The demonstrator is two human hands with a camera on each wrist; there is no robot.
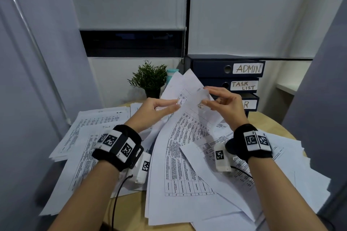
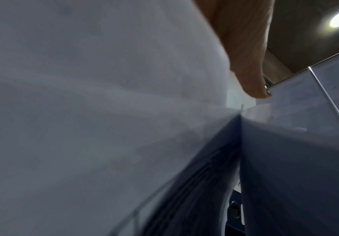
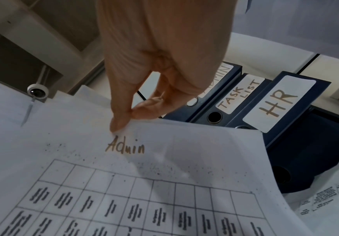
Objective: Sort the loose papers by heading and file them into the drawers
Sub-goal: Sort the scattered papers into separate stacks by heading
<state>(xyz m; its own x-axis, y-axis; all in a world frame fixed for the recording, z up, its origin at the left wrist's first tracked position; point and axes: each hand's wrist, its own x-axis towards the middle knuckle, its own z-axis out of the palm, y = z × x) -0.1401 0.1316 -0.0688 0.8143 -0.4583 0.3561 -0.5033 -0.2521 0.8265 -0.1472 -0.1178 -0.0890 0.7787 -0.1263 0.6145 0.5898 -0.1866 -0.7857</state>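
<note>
I hold a printed table sheet (image 1: 187, 127) tilted up over the desk, with a second sheet behind it. In the right wrist view the sheet (image 3: 164, 159) carries the handwritten heading "Admin". My right hand (image 1: 205, 95) pinches its top edge between thumb and fingers (image 3: 122, 123). My left hand (image 1: 177, 104) pinches the left edge. The left wrist view is mostly blurred paper (image 2: 84, 111) with one fingertip (image 2: 259, 92) showing. Behind the sheet stand dark blue drawers labelled ADMIN (image 1: 227, 68), TASK LIST (image 1: 225, 85) and HR (image 3: 279, 103); my right hand partly hides the HR drawer in the head view.
Loose printed papers cover the round wooden table (image 1: 131, 208), in piles at the left (image 1: 90, 133) and right (image 1: 291, 165). A small potted plant (image 1: 149, 78) and a teal bottle (image 1: 171, 74) stand at the back. Grey partitions close in on both sides.
</note>
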